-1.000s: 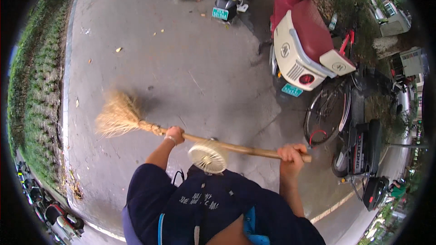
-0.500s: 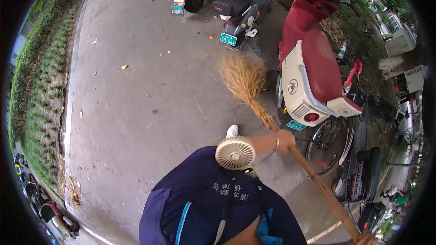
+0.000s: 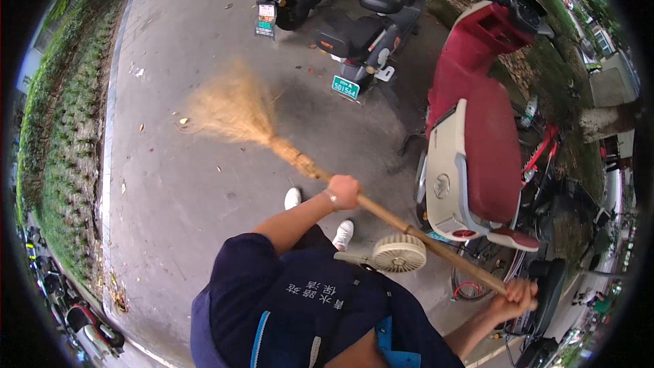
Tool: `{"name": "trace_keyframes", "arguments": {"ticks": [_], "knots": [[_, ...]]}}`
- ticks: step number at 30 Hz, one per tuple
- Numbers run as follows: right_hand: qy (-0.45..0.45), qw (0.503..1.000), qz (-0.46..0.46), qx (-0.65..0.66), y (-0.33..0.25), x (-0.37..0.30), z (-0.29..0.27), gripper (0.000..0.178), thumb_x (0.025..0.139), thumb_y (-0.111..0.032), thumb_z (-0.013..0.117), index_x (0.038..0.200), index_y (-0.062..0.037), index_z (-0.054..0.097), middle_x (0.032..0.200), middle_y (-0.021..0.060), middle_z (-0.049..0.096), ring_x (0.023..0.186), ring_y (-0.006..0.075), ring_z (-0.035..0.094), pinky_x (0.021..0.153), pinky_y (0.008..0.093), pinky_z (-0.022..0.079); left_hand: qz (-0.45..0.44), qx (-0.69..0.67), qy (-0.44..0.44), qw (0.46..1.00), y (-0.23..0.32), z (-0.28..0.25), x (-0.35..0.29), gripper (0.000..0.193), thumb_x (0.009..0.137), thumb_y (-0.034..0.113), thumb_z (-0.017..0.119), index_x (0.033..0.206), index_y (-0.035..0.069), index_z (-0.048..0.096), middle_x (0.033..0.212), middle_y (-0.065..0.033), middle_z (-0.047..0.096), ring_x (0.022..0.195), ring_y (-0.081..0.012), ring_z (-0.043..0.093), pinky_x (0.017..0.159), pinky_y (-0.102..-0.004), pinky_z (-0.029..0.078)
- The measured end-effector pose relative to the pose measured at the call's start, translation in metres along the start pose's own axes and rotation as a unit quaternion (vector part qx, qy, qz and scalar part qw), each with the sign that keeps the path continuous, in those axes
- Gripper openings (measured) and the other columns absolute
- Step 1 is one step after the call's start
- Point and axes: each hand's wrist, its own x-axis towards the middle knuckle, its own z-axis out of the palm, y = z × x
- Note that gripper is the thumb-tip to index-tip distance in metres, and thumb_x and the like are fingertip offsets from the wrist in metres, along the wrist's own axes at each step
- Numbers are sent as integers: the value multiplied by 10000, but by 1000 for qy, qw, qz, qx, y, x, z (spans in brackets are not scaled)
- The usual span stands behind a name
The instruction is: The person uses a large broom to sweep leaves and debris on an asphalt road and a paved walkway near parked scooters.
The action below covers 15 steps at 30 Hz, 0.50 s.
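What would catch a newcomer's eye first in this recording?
Probably the long straw broom slanting across the middle, gripped by the left hand nearer the bristles and the right hand near the handle's end. Next, perhaps, the red-and-cream scooter on the right, and the small round fan in front of the person's body.

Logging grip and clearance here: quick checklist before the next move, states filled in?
1. Left hand closed on broom handle, nearer the bristles: ok.
2. Right hand closed near the handle's other end: ok.
3. Bristles apart from red-and-cream scooter: ok.
4. Bristles touching pavement: cannot tell, blurred.
5. Handle clear of round fan: cannot tell, they overlap in view.
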Motion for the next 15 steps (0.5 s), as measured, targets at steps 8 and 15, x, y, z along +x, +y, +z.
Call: {"name": "trace_keyframes", "arguments": {"ticks": [8,15], "knots": [[9,984,-79,-158,162,-39,247,202,874,-26,476,743,-133,365,529,-19,316,458,94,332,473,248,278,78,-21,151,985,-174,-43,166,157,687,252,633,820,176,668,876,-49,630,984,-254,542,877,-405,406],[-152,975,50,-154,265,-41,367,157,842,-3,462,796,-140,402,561,-26,305,465,79,312,450,221,265,-115,-112,197,967,-344,28,-3,149,660,209,675,799,159,695,826,-81,651,892,-290,590,789,-408,483]]}}
